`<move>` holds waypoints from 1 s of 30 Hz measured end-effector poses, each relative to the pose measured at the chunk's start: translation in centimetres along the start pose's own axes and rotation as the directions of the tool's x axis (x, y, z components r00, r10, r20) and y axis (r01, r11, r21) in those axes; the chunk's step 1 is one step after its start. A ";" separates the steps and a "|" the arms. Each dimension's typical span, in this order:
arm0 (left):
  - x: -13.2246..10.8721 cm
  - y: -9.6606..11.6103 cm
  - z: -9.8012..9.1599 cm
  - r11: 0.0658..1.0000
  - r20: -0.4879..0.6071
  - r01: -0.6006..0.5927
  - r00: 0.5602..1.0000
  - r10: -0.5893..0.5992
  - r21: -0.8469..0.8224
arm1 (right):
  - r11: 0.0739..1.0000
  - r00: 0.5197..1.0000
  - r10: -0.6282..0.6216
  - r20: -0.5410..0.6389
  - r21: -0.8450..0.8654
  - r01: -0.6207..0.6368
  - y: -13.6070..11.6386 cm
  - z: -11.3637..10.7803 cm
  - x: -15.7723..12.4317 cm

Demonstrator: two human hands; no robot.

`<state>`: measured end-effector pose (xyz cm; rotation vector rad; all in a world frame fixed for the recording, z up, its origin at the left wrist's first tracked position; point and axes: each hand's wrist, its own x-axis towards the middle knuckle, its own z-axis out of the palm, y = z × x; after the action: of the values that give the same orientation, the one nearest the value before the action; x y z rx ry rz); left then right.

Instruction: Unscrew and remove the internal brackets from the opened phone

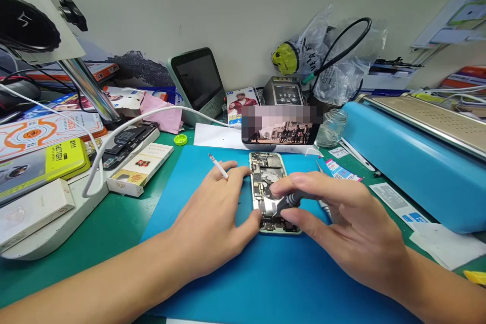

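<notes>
An opened smartphone lies on the blue mat, its circuit board, round coil and inner parts showing. My left hand rests beside it, with thumb and index finger touching its left edge. A white cigarette is held between the fingers of that hand. My right hand pinches dark tweezers between thumb and index finger. Their thin bent tip is over the phone's lower half; whether it touches a part, I cannot tell. Behind the right fingers lies a slim silver tool, partly hidden.
A second phone playing a video leans behind the mat, near a glass jar. On the left stand a lamp pole, a cigarette box and a white cable. A blue machine borders the right.
</notes>
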<state>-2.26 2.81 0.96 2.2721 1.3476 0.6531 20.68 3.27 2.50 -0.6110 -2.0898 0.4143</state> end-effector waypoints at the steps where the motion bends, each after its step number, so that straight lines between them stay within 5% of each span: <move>1: 0.0 0.0 0.0 1.000 -0.003 0.001 1.000 -0.001 0.004 | 0.999 0.999 -0.036 0.000 -0.021 0.036 0.0 0.0 0.1; 6: -0.1 0.0 0.1 1.000 -0.007 -0.010 1.000 0.010 0.016 | 0.980 0.989 -0.148 0.005 -0.131 0.147 -0.5 0.0 0.6; 30: -0.1 0.1 0.1 1.000 -0.003 0.005 1.000 -0.005 0.008 | 0.989 0.995 -0.091 -0.034 -0.118 0.087 0.4 0.3 -0.1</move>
<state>-2.20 2.68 0.96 2.2748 1.3590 0.6502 20.57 3.48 2.05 -0.5865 -2.1052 0.2294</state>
